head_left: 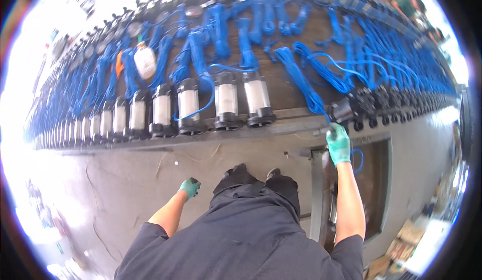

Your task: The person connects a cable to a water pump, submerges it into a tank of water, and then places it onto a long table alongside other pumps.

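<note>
My right hand (339,143), in a green glove, is closed at the front edge of the bench on a blue cable. A coiled bundle of blue cable (304,82) leads down to it, and a loose blue loop (357,161) hangs beside the wrist. Just beyond the fingers lies a black cylindrical unit (343,110); whether I touch it is hard to tell. My left hand (190,188), gloved in green too, hangs low over the floor with its fingers curled, apparently around nothing. Nearest to it on the bench stand black units with pale cylindrical bodies (189,104).
Rows of similar units and blue cable bundles (218,31) fill the long dark bench (281,113). A white bottle (145,61) stands among them. Below my right arm is a metal-framed cart or opening (386,189). Cardboard (409,234) lies lower right; another person (405,5) is at far right.
</note>
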`<control>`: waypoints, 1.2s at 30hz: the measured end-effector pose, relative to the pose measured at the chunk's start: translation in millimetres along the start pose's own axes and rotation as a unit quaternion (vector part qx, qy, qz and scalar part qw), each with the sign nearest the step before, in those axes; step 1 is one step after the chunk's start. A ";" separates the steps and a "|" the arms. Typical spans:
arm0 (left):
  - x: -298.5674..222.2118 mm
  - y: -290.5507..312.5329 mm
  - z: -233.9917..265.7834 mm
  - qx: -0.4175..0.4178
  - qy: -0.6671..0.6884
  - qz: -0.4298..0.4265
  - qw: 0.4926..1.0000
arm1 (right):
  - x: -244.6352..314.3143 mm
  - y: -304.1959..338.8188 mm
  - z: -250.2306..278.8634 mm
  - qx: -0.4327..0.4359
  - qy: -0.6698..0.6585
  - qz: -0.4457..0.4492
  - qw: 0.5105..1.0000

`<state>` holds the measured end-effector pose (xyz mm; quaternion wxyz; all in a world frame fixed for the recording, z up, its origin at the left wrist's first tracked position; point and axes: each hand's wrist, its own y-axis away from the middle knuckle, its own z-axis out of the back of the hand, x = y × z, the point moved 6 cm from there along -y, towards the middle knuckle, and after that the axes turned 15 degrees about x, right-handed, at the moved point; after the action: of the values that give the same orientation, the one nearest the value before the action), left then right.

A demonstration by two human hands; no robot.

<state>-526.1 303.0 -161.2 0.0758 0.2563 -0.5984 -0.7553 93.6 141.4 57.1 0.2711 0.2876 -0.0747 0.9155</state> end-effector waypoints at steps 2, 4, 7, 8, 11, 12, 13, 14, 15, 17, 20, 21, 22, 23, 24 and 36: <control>5.5 17.2 -4.6 -0.031 0.090 -0.037 0.995 | 20.7 -63.0 -28.9 0.040 0.074 0.025 0.996; 17.9 34.0 -13.9 -0.053 0.144 -0.036 0.988 | 29.6 -115.4 -51.8 0.091 0.125 -0.006 0.988; 45.6 58.7 -36.3 -0.088 0.230 -0.021 0.969 | 31.9 -175.2 -82.4 0.131 0.236 -0.058 0.961; 56.5 69.1 -46.6 -0.113 0.259 -0.029 0.959 | 23.0 -190.4 -91.3 0.165 0.268 -0.093 0.945; 93.0 98.9 -97.7 -0.138 0.367 0.013 0.920 | -1.4 -229.3 -114.6 0.170 0.281 -0.087 0.941; 102.7 110.3 -119.7 -0.154 0.405 0.024 0.901 | -13.5 -238.2 -123.7 0.184 0.232 -0.098 0.950; 110.9 120.8 -143.7 -0.175 0.447 0.042 0.876 | -24.5 -248.9 -126.3 0.205 0.197 -0.098 0.954; 116.1 130.1 -166.6 -0.181 0.458 0.055 0.868 | -27.6 -257.0 -128.5 0.191 0.129 -0.072 0.970; 122.2 139.1 -189.5 -0.174 0.469 0.093 0.861 | -32.4 -261.2 -133.5 0.248 -0.073 -0.076 0.963; 129.6 155.0 -228.3 -0.147 0.496 0.151 0.843 | -9.2 -268.0 -120.8 0.195 -0.188 0.039 0.962; 134.1 169.4 -259.0 -0.108 0.491 0.181 0.846 | 50.2 -254.1 -91.7 0.155 -0.223 0.134 0.953; 135.8 170.4 -263.1 -0.103 0.501 0.183 0.839 | 79.5 -247.5 -82.1 0.150 -0.232 0.192 0.942; 136.8 169.6 -262.8 -0.109 0.505 0.166 0.840 | 103.4 -240.8 -76.4 0.153 -0.230 0.197 0.941; 139.7 167.6 -260.2 -0.121 0.521 0.151 0.831 | 128.8 -234.4 -78.4 0.193 -0.222 0.201 0.934; 144.4 165.0 -258.6 -0.128 0.539 0.147 0.819 | 153.4 -228.8 -83.5 0.238 -0.219 0.209 0.923; 264.6 142.2 -250.0 -0.149 0.643 0.056 0.750 | 261.4 -175.1 -159.6 0.294 0.211 0.241 0.900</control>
<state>-660.8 -63.5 -143.6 0.5219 0.6325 -0.3020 -0.4861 -69.3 454.0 70.6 -0.0458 0.1278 0.1899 0.9724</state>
